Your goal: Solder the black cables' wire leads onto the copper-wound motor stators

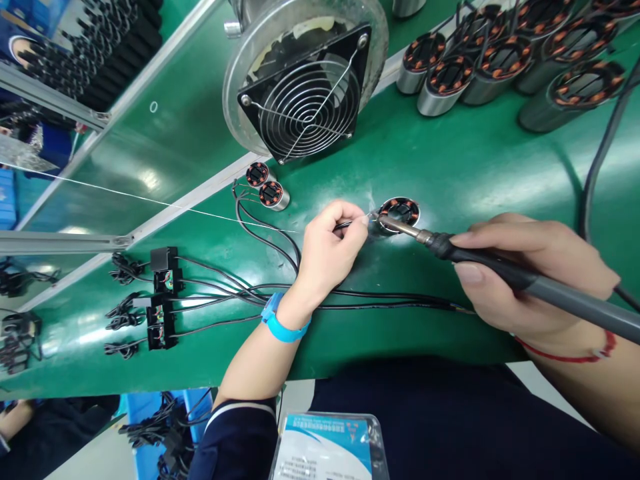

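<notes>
While your right hand [520,280] grips the soldering iron [500,270] and your left hand [327,250] pinches solder wire [210,213] at the stator [399,212] mid-bench, mind it's probably dense, with fragile windings; hold its steel shell.

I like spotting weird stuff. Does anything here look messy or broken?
Nothing looks broken. A wisp of smoke rises where the soldering iron tip meets the small motor part, held by the right hand. The black wires lie loosely tangled on the green bench.
</notes>
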A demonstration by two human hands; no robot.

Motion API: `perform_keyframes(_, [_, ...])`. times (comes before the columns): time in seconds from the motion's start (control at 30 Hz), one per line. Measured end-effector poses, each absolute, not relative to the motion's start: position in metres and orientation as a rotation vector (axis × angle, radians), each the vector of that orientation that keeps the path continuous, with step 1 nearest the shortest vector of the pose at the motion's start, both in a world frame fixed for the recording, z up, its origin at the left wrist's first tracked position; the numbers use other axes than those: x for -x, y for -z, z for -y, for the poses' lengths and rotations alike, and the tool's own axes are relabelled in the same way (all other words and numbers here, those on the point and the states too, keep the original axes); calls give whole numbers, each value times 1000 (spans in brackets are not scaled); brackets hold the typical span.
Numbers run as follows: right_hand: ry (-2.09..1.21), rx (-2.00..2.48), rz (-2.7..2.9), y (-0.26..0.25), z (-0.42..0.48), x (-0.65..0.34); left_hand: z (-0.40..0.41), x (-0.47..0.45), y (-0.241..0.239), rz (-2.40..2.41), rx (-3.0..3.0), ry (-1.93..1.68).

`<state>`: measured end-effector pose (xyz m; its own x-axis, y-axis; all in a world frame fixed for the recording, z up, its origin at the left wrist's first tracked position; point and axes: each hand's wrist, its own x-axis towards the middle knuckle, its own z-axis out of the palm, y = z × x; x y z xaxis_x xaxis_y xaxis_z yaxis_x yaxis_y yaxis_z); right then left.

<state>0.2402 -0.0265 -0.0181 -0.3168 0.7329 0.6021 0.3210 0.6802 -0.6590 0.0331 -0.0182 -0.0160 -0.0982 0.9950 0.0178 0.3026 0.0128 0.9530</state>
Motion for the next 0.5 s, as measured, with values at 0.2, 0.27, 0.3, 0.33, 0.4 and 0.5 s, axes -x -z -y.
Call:
perform_keyframes(0.2, [-451,807,1837,18,24,-236,18,-35,15,-1546,-1367,-1088])
perform_keyframes(0.27, [-388,823,1831,19,23,-236,18,-35,15,-1554,-1364,-1083])
perform_keyframes(0.3, [-365,839,1840,20,23,-236,18,-35,15,-1554,-1364,-1085])
perform_keyframes(0.33, [-348,866,1862,20,23,-237,18,-35,15,-1554,-1364,-1090])
perform_keyframes(0.4, [-316,931,1909,17,25,-237,18,-35,16,-1551,-1364,-1100])
perform_keyframes(0.5, [-359,1025,1947,6,25,-235,17,-35,16,-1541,-1357,-1105])
